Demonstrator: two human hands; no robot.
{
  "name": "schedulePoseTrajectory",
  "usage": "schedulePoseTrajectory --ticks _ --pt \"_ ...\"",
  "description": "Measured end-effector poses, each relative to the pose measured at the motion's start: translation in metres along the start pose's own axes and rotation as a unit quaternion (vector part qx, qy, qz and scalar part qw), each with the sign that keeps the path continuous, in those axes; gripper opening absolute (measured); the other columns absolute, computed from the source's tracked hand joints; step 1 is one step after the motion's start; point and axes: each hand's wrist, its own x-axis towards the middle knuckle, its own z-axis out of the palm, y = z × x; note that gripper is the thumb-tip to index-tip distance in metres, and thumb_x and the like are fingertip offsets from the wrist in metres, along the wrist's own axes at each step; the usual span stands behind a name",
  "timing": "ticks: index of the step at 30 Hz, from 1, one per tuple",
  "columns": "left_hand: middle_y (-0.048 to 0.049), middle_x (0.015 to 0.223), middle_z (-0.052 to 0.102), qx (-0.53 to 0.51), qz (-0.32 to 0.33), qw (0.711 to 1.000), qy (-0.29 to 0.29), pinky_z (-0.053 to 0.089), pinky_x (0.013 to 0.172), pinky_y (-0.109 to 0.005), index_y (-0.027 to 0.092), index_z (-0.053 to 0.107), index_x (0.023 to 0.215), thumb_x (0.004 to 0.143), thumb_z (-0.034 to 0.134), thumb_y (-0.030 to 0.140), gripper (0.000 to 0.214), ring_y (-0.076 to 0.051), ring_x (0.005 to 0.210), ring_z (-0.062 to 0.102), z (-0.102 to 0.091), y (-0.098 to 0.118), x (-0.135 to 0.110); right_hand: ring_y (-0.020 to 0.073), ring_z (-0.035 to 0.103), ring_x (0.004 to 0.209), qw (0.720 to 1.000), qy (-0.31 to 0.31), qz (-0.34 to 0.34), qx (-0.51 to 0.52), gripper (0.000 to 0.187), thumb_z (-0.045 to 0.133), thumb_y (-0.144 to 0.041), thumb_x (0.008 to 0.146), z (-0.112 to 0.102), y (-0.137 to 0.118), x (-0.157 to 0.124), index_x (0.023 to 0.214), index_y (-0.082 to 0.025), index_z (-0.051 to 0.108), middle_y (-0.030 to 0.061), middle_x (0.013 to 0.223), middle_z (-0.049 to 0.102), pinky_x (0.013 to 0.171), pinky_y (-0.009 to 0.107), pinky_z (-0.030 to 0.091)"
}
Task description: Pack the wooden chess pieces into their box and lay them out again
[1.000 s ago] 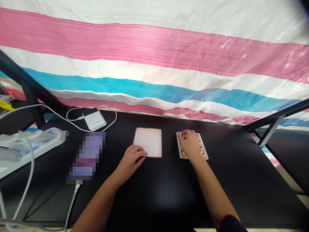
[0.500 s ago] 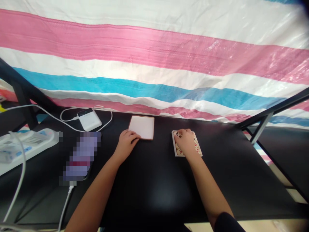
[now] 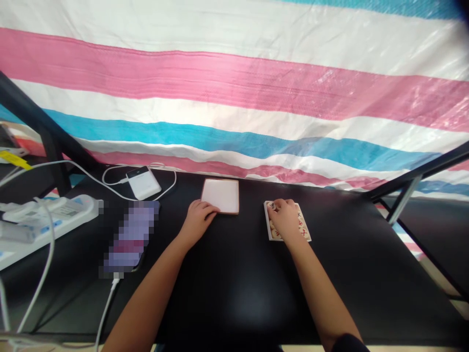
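The right hand [image 3: 284, 218] is nearer the round game pieces [image 3: 302, 224], its fingers [image 3: 280, 204] curved on them, grip I cannot tell; the left hand [image 3: 198, 218] lies open against the white tray [image 3: 223, 193].

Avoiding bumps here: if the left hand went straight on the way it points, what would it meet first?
The pale square tray with the brown rim; the left hand's fingers already reach its near edge, though depth makes contact hard to confirm.

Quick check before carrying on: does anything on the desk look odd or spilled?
Nothing looks spilled or broken. The only oddity is the phone-like device left of the left hand: it shows as coarse pixelated blocks, so its details can't be read.
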Motion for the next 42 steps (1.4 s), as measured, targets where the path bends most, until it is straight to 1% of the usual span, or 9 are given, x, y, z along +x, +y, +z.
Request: schedulePoseTrajectory --ticks 12,15,18,20,22,25,30,34,42 --pt "-0.004 0.079 0.065 0.029 -0.045 0.998 0.039 0.037 0.093 -0.043 0.021 0.066 0.082 0.081 0.05 0.02 0.016 -0.022 0.082 0.056 -0.017 -0.041 0.005 0.0262 0.046 0.09 0.999 0.016 -0.017 -0.027 0.031 0.05 -0.034 0.078 0.005 0.003 -0.001 0.095 -0.012 0.064 0.0146 0.095 0.053 0.08 0.036 0.034" --pt "-0.0045 0.087 0.062 0.033 -0.043 0.997 0.048 0.034 0.097 -0.044 0.021 0.063 0.091 0.081 0.048 0.017 0.019 -0.022 0.088 0.055 -0.02 -0.04 0.004 0.0253 0.046 0.088 0.999 0.03 -0.03 -0.02 0.031 0.05 -0.035 0.078 0.005 0.008 0.0 0.093 -0.013 0.065 0.0136 0.093 0.053 0.079 0.035 0.034" --pt "-0.0079 0.104 0.054 0.034 -0.047 0.995 0.087 0.034 0.098 -0.044 0.019 0.054 0.11 0.08 0.047 0.017 0.031 -0.024 0.104 0.047 -0.026 -0.025 -0.003 0.0251 0.046 0.087 0.997 0.067 -0.023 -0.009 0.03 0.05 -0.036 0.078 0.0 0.007 -0.001 0.091 -0.013 0.065 0.0133 0.092 0.053 0.078 0.036 0.034" --pt "-0.0084 0.106 0.053 0.016 -0.045 0.995 0.092 0.034 0.097 -0.042 0.019 0.052 0.111 0.081 0.046 0.019 0.03 -0.024 0.108 0.044 -0.032 -0.012 -0.014 0.0251 0.045 0.087 0.995 0.098 -0.025 0.007 0.03 0.05 -0.036 0.078 -0.004 -0.003 -0.008 0.092 -0.014 0.064 0.0134 0.093 0.053 0.078 0.037 0.034" --pt "-0.0068 0.103 0.054 -0.008 -0.037 0.997 0.069 0.037 0.093 -0.039 0.02 0.053 0.107 0.082 0.045 0.019 0.027 -0.023 0.103 0.046 -0.036 -0.004 -0.025 0.0242 0.045 0.087 0.993 0.097 -0.064 0.036 0.028 0.048 -0.034 0.079 -0.005 -0.021 -0.02 0.094 -0.015 0.062 0.0123 0.093 0.054 0.078 0.036 0.034" --pt "-0.0063 0.098 0.054 0.003 -0.045 0.998 0.046 0.039 0.088 -0.039 0.02 0.055 0.103 0.082 0.045 0.017 0.024 -0.022 0.095 0.048 -0.038 -0.002 -0.036 0.0215 0.046 0.083 0.981 0.007 -0.173 0.085 0.022 0.047 -0.028 0.08 0.004 -0.057 -0.043 0.093 -0.017 0.061 0.0082 0.088 0.058 0.076 0.033 0.034" --pt "-0.0097 0.113 0.049 0.075 -0.061 0.994 0.053 0.037 0.089 -0.041 0.018 0.051 0.117 0.081 0.045 0.016 0.036 -0.023 0.093 0.046 -0.029 -0.02 -0.025 0.0217 0.045 0.084 0.976 -0.049 -0.201 0.072 0.02 0.049 -0.025 0.08 0.027 -0.098 -0.064 0.093 -0.017 0.061 0.0084 0.087 0.058 0.072 0.032 0.036" --pt "-0.0104 0.112 0.053 0.106 -0.044 0.993 0.034 0.038 0.086 -0.041 0.017 0.055 0.115 0.083 0.042 0.016 0.035 -0.025 0.093 0.045 -0.019 -0.034 -0.008 0.0221 0.045 0.084 0.976 -0.045 -0.205 0.059 0.02 0.05 -0.028 0.081 0.035 -0.107 -0.063 0.094 -0.017 0.061 0.0089 0.088 0.056 0.071 0.033 0.037" --pt "-0.0085 0.09 0.056 0.099 -0.062 0.99 0.082 0.04 0.08 -0.039 0.02 0.065 0.099 0.085 0.041 0.021 0.028 -0.023 0.083 0.047 -0.013 -0.052 -0.005 0.0228 0.046 0.084 0.975 -0.035 -0.207 0.077 0.021 0.048 -0.029 0.083 0.038 -0.109 -0.06 0.097 -0.018 0.06 0.0093 0.088 0.056 0.07 0.035 0.039"
